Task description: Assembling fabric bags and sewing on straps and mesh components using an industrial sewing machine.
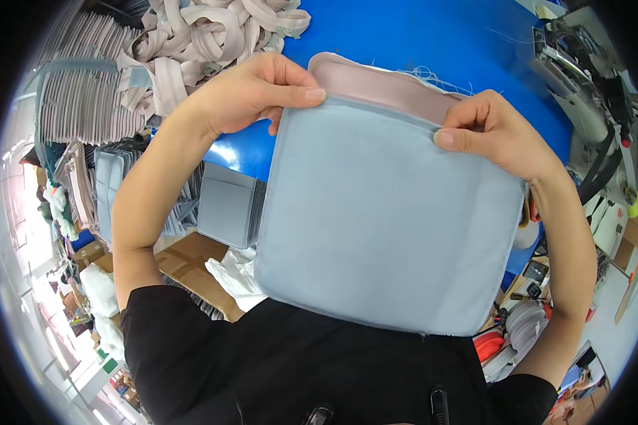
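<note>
A flat, rounded-square light blue fabric panel point(376, 219) with a stitched rim hangs in front of me, its lower edge near my black shirt. My left hand point(269, 92) pinches its top left corner between thumb and fingers. Further right along the same top edge, my right hand point(485, 134) pinches it too, the thumb on the near side. Behind the top edge shows a pinkish fabric part point(383, 85) with a pale border; whether it is joined to the blue panel I cannot tell. Loose threads point(432, 76) lie just beyond it.
A blue work table point(418, 32) spreads behind. Pale pink fabric strips point(205, 35) are heaped at its far left, beside stacked folded pieces point(85, 106). A sewing machine point(581, 78) stands at the right. Grey-blue panels point(227, 205) and a cardboard box point(195, 262) sit lower left.
</note>
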Demonstrator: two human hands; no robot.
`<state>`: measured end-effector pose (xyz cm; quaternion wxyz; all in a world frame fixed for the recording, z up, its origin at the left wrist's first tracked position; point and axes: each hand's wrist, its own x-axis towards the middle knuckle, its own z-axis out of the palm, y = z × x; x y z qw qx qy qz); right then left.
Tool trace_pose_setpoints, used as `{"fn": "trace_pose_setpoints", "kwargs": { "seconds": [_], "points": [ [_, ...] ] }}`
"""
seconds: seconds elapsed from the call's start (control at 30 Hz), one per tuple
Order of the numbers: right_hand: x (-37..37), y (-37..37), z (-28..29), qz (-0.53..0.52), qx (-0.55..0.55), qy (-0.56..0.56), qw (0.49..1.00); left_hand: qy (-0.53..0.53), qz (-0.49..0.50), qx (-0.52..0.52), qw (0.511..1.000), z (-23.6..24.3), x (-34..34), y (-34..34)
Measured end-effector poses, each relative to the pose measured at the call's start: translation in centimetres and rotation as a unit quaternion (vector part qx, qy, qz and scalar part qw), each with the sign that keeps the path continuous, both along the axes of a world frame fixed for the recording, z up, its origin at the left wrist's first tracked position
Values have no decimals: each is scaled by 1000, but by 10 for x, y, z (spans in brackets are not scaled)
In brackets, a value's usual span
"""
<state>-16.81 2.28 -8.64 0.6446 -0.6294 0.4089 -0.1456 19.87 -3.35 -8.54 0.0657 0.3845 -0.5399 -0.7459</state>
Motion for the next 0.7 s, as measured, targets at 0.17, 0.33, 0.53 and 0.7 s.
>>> {"fn": "trace_pose_setpoints", "kwargs": {
  "seconds": [0.17, 0.33, 0.53, 0.7],
  "points": [
    [7, -22, -39, -37, -293, 114, 949, -140, -32, -407, 902, -31, -9, -20],
    [24, -38, -74, -83, -526, 162, 831, -182, 39, -538, 822, -56, -22, -32],
    [14, -4, -31, -107, -352, 176, 913, -145, 55, -553, 819, -11, -19, 0],
    [5, 51, 19, -111, -458, 138, 871, -42, 32, -655, 754, 45, -18, 51]
  ]
}}
